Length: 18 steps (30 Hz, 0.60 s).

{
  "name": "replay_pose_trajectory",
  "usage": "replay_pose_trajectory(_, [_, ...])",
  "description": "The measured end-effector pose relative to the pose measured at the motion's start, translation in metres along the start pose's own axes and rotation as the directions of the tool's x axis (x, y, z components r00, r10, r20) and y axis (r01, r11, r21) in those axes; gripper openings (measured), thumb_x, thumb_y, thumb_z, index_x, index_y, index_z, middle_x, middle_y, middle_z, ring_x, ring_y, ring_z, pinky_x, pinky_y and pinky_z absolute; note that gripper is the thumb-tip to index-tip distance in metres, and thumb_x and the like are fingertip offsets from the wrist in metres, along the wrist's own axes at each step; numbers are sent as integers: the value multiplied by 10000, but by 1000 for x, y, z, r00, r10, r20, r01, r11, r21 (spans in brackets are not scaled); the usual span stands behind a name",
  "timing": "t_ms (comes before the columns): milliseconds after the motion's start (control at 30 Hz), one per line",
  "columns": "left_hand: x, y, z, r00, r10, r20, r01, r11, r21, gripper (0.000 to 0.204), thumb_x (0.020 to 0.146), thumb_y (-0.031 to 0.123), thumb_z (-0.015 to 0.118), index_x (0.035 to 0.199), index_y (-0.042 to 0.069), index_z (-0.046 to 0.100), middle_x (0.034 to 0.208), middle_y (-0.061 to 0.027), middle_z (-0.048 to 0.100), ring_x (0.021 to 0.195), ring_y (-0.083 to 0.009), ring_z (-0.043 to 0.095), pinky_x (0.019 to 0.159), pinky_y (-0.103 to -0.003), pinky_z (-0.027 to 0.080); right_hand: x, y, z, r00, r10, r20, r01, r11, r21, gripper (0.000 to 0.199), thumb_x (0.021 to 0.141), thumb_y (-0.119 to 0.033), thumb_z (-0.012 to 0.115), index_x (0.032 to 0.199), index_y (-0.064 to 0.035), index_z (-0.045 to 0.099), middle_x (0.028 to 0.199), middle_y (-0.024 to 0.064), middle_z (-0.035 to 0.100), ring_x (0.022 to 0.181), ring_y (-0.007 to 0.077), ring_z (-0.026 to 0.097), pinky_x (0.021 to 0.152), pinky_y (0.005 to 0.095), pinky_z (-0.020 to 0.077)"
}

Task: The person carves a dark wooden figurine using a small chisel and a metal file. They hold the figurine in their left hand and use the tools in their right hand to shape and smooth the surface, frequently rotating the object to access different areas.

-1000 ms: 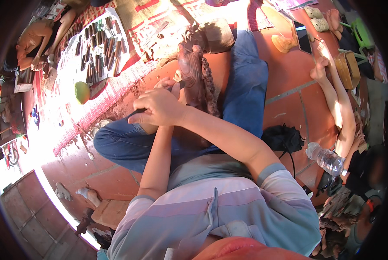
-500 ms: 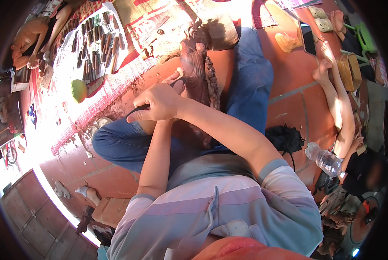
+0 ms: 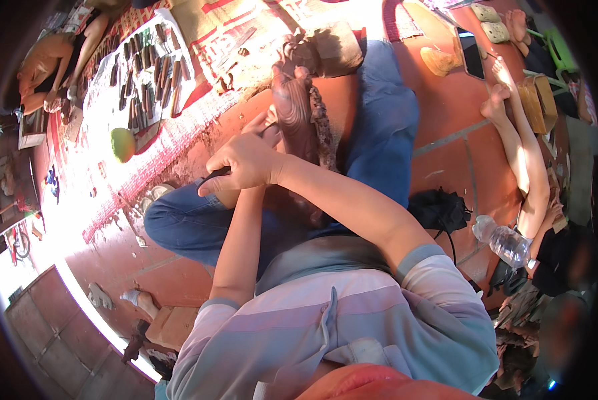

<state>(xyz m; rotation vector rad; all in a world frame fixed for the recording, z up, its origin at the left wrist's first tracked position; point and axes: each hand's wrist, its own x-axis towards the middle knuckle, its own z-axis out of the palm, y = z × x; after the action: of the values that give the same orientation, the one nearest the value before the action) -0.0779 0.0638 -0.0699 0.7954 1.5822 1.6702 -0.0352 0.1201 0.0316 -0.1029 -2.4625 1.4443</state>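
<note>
1. The right hand (image 3: pixel 245 162), centre frame, has its fingers curled tight round a dark tool handle (image 3: pixel 213 175).
2. The left hand (image 3: pixel 262 123) rests, fingers loosely bent, against the brown wooden carving (image 3: pixel 295 110) just above.
3. More carving tools (image 3: pixel 145 80) lie on a cloth, upper left.

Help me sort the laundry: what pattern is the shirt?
Pale stripes, pink, lilac and grey-blue, on the shirt; head view.

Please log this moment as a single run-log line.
right hand: grips dark tool | left hand: on wooden carving | carving: on lap | plastic bottle: on floor
</note>
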Motion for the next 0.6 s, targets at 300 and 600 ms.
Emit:
replay_pose_trajectory(300, [-61,87,20,936,352,2,-281,742,609,141,746,13,682,877,2,634,1056,-116,621,937,-235,618,811,-315,488,-87,-41,-25,906,-52,-420,30,998,-58,138,732,-101,664,866,-116,632,876,39,583,871,256,542,782,362,420])
replay_pose_trajectory(600, [-77,107,60,750,-523,405,661,612,-435,427,964,267,498,1288,0,422,1139,-105,573,1057,-215,582,906,-342,481,-123,-2,-89,798,288,-530,-251,958,142,183,844,-4,597,1022,-12,643,918,89,629,769,128,629,674,253,499])
